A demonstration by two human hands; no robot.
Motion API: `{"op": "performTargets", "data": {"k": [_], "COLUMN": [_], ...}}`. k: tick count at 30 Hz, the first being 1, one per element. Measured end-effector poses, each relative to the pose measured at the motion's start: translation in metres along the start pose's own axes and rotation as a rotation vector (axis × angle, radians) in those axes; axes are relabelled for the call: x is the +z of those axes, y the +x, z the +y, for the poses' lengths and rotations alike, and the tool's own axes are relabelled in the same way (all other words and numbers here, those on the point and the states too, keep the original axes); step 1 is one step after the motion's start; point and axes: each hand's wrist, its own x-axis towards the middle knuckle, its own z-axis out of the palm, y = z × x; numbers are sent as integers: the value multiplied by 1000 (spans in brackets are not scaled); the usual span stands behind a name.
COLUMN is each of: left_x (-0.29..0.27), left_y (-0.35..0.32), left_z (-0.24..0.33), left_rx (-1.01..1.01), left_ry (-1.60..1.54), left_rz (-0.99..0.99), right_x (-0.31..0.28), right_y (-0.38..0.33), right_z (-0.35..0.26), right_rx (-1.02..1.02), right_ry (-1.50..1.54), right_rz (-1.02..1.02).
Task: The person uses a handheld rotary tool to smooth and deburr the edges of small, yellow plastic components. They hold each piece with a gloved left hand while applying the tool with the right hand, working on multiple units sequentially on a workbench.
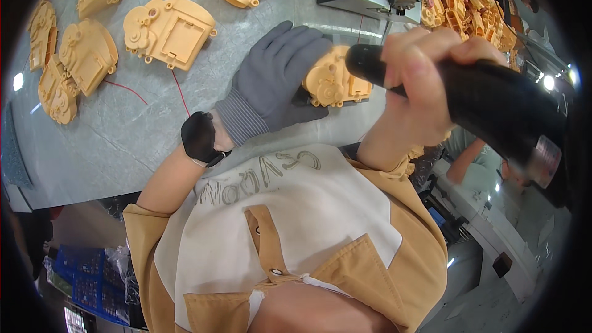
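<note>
Tilting the tool (490, 102) gripped in the right hand (422, 77) may scratch the plastic part (333, 79) the left hand (279, 74) holds.

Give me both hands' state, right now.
Left hand: gloved, at the left side of the orange plastic housing; closed or not can't be told.
Right hand: closed, holding the black handheld tool.
</note>
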Motion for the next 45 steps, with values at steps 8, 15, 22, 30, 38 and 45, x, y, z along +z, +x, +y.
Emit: {"op": "performTargets", "data": {"k": [8, 15, 22, 30, 38, 45], "left_x": [1, 9, 3, -37, -106, -151], "left_y": [8, 25, 9, -27, -335, -219], "left_z": [18, 30, 71, 77, 113, 54], "left_rx": [-167, -569, -241, 30, -784, -799], "left_ry": [30, -183, -528, -153, -495, -544], "left_rz": [39, -29, 317, 482, 1524, 388], "right_x": [8, -35, -92, -76, -89, -72], "right_y": [-2, -15, -63, -61, -72, -70], "right_z": [8, -14, -54, -36, -13, -5], "right_rx": [-12, -55, -299, -202, -116, -103], "right_ry": [179, 608, 611, 696, 742, 775], "right_rz": [194, 487, 474, 465, 565, 479]}}
